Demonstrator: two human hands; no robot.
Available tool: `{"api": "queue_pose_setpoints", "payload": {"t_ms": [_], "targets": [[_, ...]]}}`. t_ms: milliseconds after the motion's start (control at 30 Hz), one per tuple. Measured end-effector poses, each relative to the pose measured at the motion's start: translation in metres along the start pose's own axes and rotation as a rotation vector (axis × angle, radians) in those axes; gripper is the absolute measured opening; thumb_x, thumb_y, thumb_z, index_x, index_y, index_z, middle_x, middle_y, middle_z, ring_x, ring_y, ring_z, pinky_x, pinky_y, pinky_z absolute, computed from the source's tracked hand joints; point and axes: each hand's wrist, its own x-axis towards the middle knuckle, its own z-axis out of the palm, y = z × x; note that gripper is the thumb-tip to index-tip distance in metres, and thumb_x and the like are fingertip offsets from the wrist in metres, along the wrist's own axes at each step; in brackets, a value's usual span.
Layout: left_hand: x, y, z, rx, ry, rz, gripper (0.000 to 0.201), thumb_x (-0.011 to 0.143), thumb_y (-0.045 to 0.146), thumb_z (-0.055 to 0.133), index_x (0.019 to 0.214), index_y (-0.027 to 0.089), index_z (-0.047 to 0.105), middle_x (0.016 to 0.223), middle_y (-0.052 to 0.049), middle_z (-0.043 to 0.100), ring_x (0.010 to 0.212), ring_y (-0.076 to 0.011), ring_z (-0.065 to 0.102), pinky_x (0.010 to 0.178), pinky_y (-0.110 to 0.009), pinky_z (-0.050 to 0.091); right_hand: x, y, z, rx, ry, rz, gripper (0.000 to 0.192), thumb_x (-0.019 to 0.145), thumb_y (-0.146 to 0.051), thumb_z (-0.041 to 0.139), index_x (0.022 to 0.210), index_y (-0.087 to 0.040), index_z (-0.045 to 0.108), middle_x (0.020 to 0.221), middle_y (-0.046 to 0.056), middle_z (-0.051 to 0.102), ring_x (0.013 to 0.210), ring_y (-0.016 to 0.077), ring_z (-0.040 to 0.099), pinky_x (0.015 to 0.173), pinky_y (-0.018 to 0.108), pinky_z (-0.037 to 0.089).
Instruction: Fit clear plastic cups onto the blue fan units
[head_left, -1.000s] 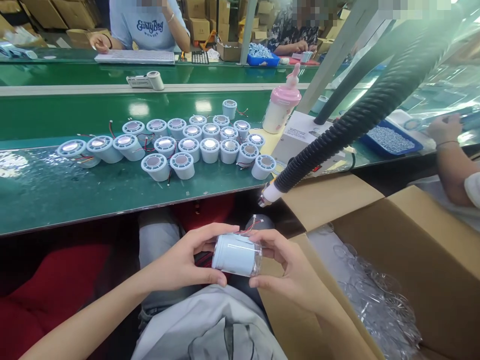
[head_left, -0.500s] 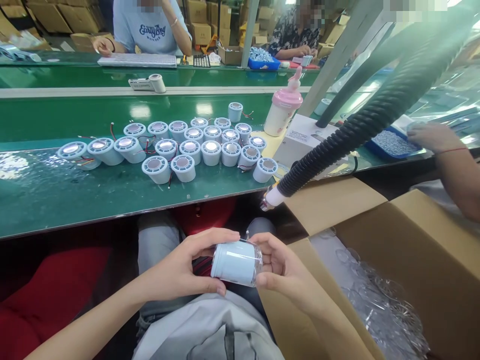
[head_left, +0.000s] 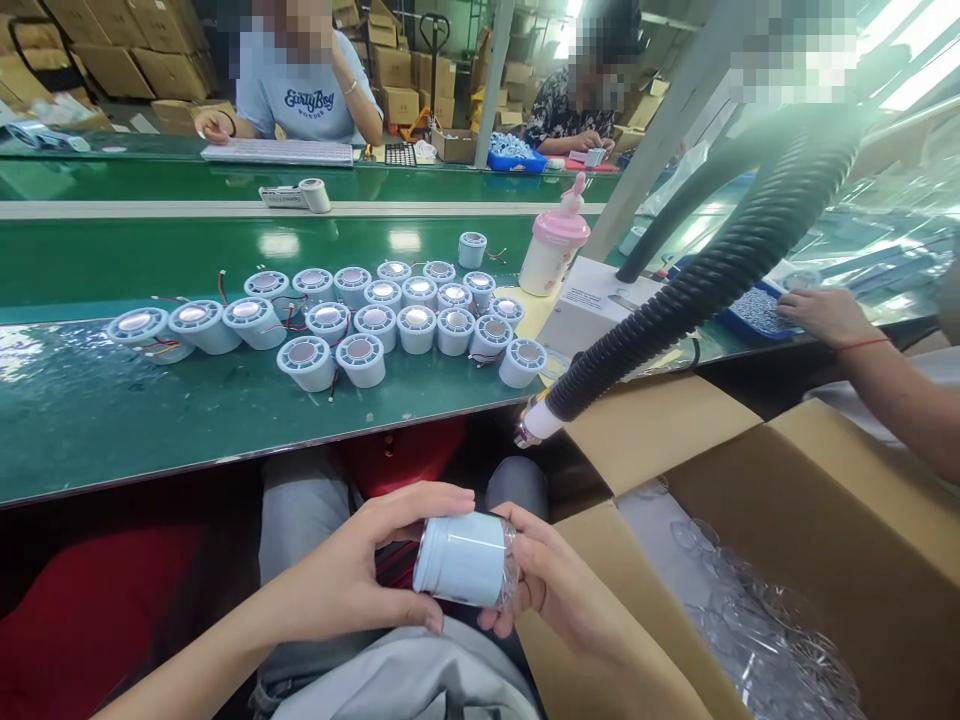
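Over my lap, a light blue cylindrical housing lies on its side between both hands, with a clear plastic cover around its right end. My left hand grips the left end, thumb below and fingers on top. At the covered end, my right hand has its fingers wrapped round the clear plastic; some fingertips are hidden behind it. Several similar blue housings with round metallic centres and thin wires stand grouped on the green bench in front of me.
An open cardboard box on my right holds clear plastic covers. A black flexible hose with a metal nozzle reaches down near the bench edge. Behind it are a pink-lidded bottle and a co-worker's hand. Two people sit opposite.
My right hand has turned around the covered end, its fingers now showing below it. The housing stays in both hands. The co-worker's hand at right has shifted left, and the view has tilted up.
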Motion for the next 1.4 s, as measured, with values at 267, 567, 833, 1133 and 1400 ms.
{"api": "queue_pose_setpoints", "payload": {"t_ms": [267,567,833,1133,1400], "targets": [[0.003,0.001,0.000,-0.012,-0.002,0.059,0.069,0.063,0.021,0.078,0.124,0.034,0.050,0.136,-0.006,0.045,0.126,-0.0261,0.043,0.102,-0.037,0.040,0.002,0.008,0.004,0.176,-0.043,0.177,0.063,0.069,-0.073,0.051,0.075,-0.010,0.057,0.051,0.005,0.063,0.040,0.0085,0.060,0.036,0.009,0.043],[0.000,0.001,0.004,-0.012,-0.002,0.056,0.062,0.068,0.019,0.074,0.123,0.034,0.050,0.135,-0.005,0.043,0.128,-0.0261,0.038,0.098,-0.034,0.044,0.004,0.009,0.006,0.271,-0.078,0.353,0.082,0.088,-0.065,0.005,0.071,-0.006,0.061,0.055,0.008,0.062,0.038,0.0090,0.060,0.030,0.011,0.040],[-0.003,0.003,0.007,-0.392,0.011,-0.136,0.055,0.077,0.024,0.067,0.126,0.030,0.042,0.112,-0.004,0.059,0.106,-0.0203,0.057,0.090,-0.034,0.048,0.003,0.018,-0.002,-0.077,-0.068,-0.156,0.070,0.072,-0.073,0.047,0.116,-0.018,0.050,0.092,0.010,0.065,0.072,0.0158,0.066,0.054,0.022,0.054],[-0.004,0.001,0.006,-0.388,0.002,-0.160,0.068,0.068,0.028,0.075,0.129,0.029,0.044,0.120,-0.008,0.056,0.100,-0.0223,0.059,0.077,-0.029,0.052,-0.012,0.009,-0.011,-0.796,0.010,-0.693,0.058,0.077,-0.016,0.067,0.126,-0.039,0.046,0.137,0.004,0.047,0.123,0.0215,0.046,0.100,0.035,0.042],[0.000,0.005,0.001,-0.293,-0.065,-0.161,0.068,0.072,0.018,0.071,0.133,0.030,0.042,0.120,-0.006,0.058,0.102,-0.0209,0.060,0.090,-0.036,0.049,-0.012,0.016,-0.007,-0.218,0.018,-0.334,0.046,0.074,-0.027,0.071,0.117,-0.038,0.056,0.110,0.000,0.064,0.083,0.0129,0.065,0.076,0.025,0.053]]}}
